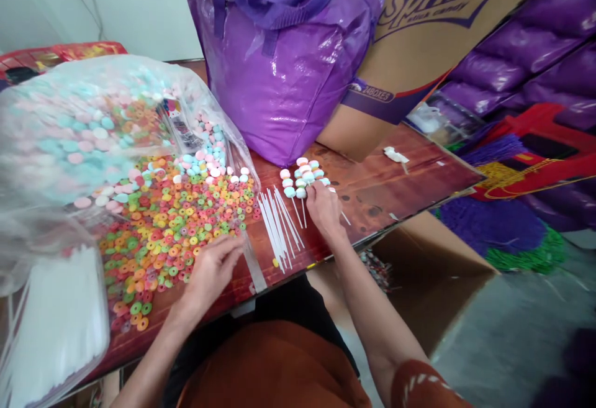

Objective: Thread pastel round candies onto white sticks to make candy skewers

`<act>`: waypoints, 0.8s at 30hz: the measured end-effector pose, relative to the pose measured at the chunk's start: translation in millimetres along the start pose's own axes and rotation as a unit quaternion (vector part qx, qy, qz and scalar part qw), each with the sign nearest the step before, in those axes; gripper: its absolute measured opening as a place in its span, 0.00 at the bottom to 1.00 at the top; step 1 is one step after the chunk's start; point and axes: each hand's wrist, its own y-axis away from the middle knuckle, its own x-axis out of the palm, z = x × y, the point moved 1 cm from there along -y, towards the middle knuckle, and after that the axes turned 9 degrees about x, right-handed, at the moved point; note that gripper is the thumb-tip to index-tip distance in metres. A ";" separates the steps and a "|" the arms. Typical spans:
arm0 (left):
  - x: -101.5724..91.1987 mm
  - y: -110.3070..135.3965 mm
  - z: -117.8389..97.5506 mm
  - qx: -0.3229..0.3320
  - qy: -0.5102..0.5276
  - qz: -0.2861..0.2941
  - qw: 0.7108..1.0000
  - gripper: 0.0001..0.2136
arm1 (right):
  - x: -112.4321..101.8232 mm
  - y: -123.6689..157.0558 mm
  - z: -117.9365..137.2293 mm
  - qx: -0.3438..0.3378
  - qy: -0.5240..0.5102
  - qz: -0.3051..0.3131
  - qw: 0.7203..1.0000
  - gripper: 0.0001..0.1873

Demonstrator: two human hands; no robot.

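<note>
Apparently the right hand point(325, 209) was settling the candy sticks point(306, 177) right of the bare sticks point(278, 225), the left hand point(216, 265) curled near the ring candies point(172, 215), whether either pinched anything I couldn't tell, and another bare stick seemed needed next.

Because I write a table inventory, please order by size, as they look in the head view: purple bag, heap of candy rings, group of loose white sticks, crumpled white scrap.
1. Purple bag
2. Heap of candy rings
3. Group of loose white sticks
4. Crumpled white scrap
</note>
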 end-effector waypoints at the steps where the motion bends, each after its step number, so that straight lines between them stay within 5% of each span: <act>1: 11.5 -0.8 -3.9 0.020 -0.007 0.029 0.999 0.10 | -0.5 -0.1 -1.2 -0.002 0.014 0.002 1.000 0.14; 6: 60.5 -0.6 -16.4 0.081 -0.080 0.173 0.978 0.12 | -10.0 33.0 -3.5 -0.026 -0.017 -0.119 0.992 0.15; 9: 70.2 1.0 -14.2 0.091 -0.133 0.199 0.967 0.14 | -4.8 65.7 1.8 -0.117 -0.021 -0.036 0.992 0.13; 17: 27.8 0.1 8.4 0.046 -0.293 0.126 0.947 0.13 | 24.0 118.7 36.3 -0.159 0.101 0.038 0.981 0.08; 24: -2.7 -2.7 17.0 -0.007 -0.299 0.057 0.953 0.13 | 9.8 115.8 61.2 -0.093 0.112 0.159 0.977 0.08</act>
